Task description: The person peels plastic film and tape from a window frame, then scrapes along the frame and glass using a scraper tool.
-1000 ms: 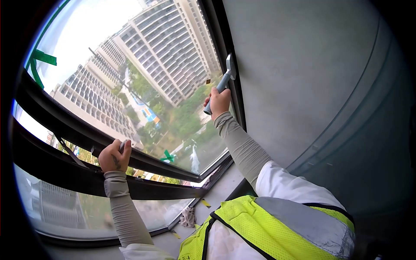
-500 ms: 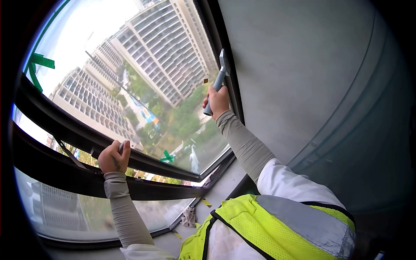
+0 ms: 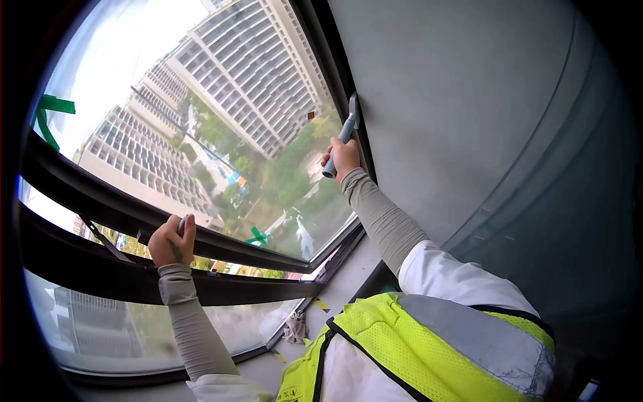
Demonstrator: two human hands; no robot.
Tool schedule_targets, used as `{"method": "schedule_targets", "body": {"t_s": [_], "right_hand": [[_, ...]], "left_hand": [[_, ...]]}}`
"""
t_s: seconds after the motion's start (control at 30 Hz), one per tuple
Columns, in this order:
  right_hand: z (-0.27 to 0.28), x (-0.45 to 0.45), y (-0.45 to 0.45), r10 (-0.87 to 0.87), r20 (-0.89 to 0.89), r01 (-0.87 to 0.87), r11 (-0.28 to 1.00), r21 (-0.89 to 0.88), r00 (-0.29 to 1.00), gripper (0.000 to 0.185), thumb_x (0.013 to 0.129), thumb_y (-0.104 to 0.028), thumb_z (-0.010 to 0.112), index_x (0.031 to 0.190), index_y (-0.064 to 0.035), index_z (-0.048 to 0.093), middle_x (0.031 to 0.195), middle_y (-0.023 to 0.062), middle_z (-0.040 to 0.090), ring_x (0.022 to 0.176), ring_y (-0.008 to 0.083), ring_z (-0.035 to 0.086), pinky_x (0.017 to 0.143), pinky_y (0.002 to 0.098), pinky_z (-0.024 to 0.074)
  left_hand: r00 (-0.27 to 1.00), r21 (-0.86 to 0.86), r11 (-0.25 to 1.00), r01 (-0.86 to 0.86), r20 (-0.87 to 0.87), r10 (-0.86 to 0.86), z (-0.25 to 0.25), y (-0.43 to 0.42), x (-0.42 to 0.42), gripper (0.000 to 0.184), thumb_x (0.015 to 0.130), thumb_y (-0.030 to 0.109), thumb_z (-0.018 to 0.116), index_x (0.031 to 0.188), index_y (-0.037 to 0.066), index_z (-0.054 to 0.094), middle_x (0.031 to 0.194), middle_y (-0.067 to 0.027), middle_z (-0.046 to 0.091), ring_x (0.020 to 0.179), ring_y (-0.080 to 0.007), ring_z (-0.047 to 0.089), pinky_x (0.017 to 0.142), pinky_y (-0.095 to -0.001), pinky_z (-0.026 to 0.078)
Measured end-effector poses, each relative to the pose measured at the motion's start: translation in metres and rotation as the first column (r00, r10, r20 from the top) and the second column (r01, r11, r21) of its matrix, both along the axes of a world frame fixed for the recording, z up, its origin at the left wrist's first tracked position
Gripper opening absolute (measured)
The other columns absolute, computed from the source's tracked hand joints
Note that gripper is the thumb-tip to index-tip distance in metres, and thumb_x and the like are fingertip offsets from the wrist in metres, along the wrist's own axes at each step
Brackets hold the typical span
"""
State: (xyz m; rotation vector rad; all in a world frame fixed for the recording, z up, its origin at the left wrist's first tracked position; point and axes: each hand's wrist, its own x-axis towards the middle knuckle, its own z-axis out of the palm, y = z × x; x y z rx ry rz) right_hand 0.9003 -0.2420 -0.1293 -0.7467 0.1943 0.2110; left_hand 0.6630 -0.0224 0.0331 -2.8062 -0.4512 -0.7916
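My right hand [image 3: 345, 158] is wrapped round the grey handle of a scraper [image 3: 349, 128]. The scraper's head rests against the dark side frame [image 3: 343, 74] of the window, beside the wall. At the lower left, my left hand [image 3: 170, 242] is closed on a small grey window handle [image 3: 181, 225] on the bottom rail of the tilted-open sash. Most of that handle is hidden by my fingers. The glass pane [image 3: 295, 181] between my hands carries white smears and a piece of green tape [image 3: 256, 236] low down.
A grey wall [image 3: 442, 100] rises close on the right. A metal stay arm [image 3: 104, 238] spans the gap under the sash. A crumpled rag [image 3: 295, 327] lies on the sill near yellow-black tape [image 3: 322, 305]. More green tape [image 3: 56, 104] sticks at the upper left. Tall buildings stand outside.
My right hand and the scraper have shifted slightly down and right along the side frame, and the scraper's head has turned a little. My left hand keeps its hold on the window handle.
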Motion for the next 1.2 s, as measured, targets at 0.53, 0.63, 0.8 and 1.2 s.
{"method": "schedule_targets", "body": {"t_s": [0.53,0.63,0.8,1.2], "right_hand": [[-0.072,0.009,0.018,0.042,-0.144,-0.027,0.994,0.105,0.989,0.018,0.082,-0.013,0.049,0.086,-0.0021,0.035,0.065,0.0076,0.042,0.047,0.0168,0.046,0.042,0.0344,0.0433],[-0.091,0.009,0.012,0.069,-0.21,-0.036,0.987,0.155,0.975,0.018,0.082,-0.014,0.05,0.082,-0.0011,0.037,0.063,0.0077,0.042,0.047,0.018,0.046,0.043,0.0362,0.0441],[-0.158,0.005,-0.001,0.212,-0.457,-0.043,0.935,0.353,0.864,0.023,0.084,-0.012,0.05,0.097,-0.0022,0.034,0.073,0.0092,0.045,0.053,0.0188,0.049,0.048,0.0357,0.0475],[-0.32,-0.198,-0.092,0.473,-0.79,-0.919,0.15,-0.365,0.391,0.016,0.08,-0.01,0.056,0.082,0.0054,0.057,0.064,0.0127,0.059,0.051,0.0236,0.06,0.046,0.036,0.0513]], "left_hand": [[1.0,0.012,1.0,-0.007,-0.009,0.007,-0.001,0.004,0.001,0.048,0.081,0.045,0.053,0.058,0.005,0.043,0.053,-0.0158,0.042,0.052,-0.0361,0.047,0.046,-0.0393,0.035],[1.0,0.004,1.0,-0.002,0.001,0.002,-0.001,0.005,0.001,0.049,0.082,0.045,0.053,0.058,0.004,0.041,0.052,-0.0152,0.04,0.049,-0.0351,0.043,0.046,-0.0383,0.033],[1.0,-0.051,0.999,-0.011,-0.012,0.011,-0.001,0.003,0.0,0.05,0.084,0.045,0.051,0.059,0.003,0.039,0.05,-0.0125,0.033,0.046,-0.027,0.033,0.045,-0.0338,0.03],[0.999,-0.004,1.0,0.023,0.042,-0.022,-0.008,0.016,0.0,0.055,0.086,0.048,0.051,0.059,0.005,0.03,0.051,-0.0029,0.023,0.047,-0.0119,0.023,0.044,-0.0282,0.021]]}}
